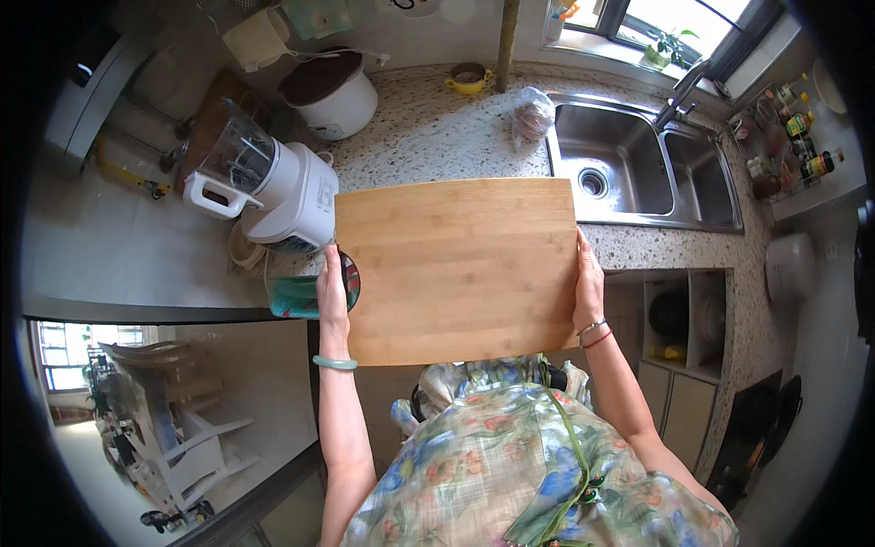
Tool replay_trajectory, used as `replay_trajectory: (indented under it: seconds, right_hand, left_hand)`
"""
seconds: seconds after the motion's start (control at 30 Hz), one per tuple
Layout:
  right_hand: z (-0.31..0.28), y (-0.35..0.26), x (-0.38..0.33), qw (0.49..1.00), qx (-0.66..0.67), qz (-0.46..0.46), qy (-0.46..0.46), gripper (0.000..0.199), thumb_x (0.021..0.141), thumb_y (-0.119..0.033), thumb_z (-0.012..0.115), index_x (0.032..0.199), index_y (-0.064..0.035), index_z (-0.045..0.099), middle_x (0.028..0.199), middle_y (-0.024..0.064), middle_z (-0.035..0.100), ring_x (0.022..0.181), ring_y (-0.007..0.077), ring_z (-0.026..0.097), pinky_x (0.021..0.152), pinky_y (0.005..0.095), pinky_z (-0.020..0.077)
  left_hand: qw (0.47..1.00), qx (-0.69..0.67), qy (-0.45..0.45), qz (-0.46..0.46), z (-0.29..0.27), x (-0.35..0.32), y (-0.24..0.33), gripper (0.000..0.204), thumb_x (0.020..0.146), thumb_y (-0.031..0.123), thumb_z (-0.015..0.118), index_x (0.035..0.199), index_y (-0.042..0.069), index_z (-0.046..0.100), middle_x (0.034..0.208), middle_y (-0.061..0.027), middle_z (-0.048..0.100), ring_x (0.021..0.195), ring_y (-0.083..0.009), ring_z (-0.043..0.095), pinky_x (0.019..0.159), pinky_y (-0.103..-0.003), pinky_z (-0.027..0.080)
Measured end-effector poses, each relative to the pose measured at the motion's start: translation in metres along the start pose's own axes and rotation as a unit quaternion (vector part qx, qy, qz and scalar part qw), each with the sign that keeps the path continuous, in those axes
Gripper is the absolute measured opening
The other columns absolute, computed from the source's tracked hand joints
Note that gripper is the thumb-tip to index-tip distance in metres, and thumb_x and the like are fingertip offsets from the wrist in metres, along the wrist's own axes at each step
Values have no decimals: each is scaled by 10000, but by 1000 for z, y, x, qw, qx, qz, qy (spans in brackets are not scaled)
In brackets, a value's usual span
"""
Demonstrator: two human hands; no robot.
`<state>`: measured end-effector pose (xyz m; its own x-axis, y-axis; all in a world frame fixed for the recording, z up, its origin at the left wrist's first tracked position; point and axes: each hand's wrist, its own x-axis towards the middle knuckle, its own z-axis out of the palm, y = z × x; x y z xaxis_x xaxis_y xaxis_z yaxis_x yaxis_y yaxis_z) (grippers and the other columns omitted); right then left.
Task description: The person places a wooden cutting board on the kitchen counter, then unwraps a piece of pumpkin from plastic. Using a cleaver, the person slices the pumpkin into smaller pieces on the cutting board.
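Observation:
A rectangular wooden cutting board [460, 273] lies level in front of me, held between my two hands. Its far edge overlaps the speckled countertop, and its near edge reaches my patterned clothing. My left hand [333, 287] grips the board's left side, with a green bangle on that wrist. My right hand [588, 278] presses against the right side; its fingers are partly hidden by the board. Beside my left palm shows a dark, rounded shape with red and green, which I cannot make out.
Left of the board stands a white blender [292, 201] with a clear jug. Behind are a white pot [330, 96], a yellow bowl [468, 80] and a plastic bag [532, 117]. A double steel sink [670, 217] is at right, near a rack of bottles [802, 137]. A teal container [293, 297] sits by my left hand.

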<state>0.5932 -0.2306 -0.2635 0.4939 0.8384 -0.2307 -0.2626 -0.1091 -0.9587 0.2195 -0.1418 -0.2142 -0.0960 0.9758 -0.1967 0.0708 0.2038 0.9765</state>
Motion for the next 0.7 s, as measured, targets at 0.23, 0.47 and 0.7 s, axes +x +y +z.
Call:
replay_trajectory:
  seconds: [0.23, 0.47, 0.7]
  right_hand:
    - [2, 24, 56, 1000, -20, 13, 4, 483, 1065, -308, 465, 1454, -22, 485, 1466, 65, 514, 1343, 149, 451, 1117, 279, 339]
    - [21, 66, 98, 995, -79, 18, 62, 437, 1018, -168, 542, 1416, 10, 513, 1424, 82, 555, 1287, 155, 506, 1078, 278, 381]
    - [34, 88, 131, 989, -112, 22, 96, 472, 939, -34, 592, 1408, -32, 544, 1326, 41, 592, 1165, 118, 546, 1027, 266, 413]
  left_hand:
    - [997, -5, -5, -73, 18, 80, -53, 819, 1004, 652, 374, 1432, -40, 474, 1414, -113, 551, 1283, -179, 516, 1075, -313, 390]
    - [993, 74, -18, -89, 38, 143, -60, 772, 1017, 623, 377, 1386, -40, 522, 1397, -131, 562, 1298, -198, 498, 1083, -328, 372]
    - [994, 63, -32, -84, 42, 194, -102, 719, 1030, 570, 417, 1374, -51, 527, 1388, -129, 566, 1293, -203, 496, 1082, -330, 364]
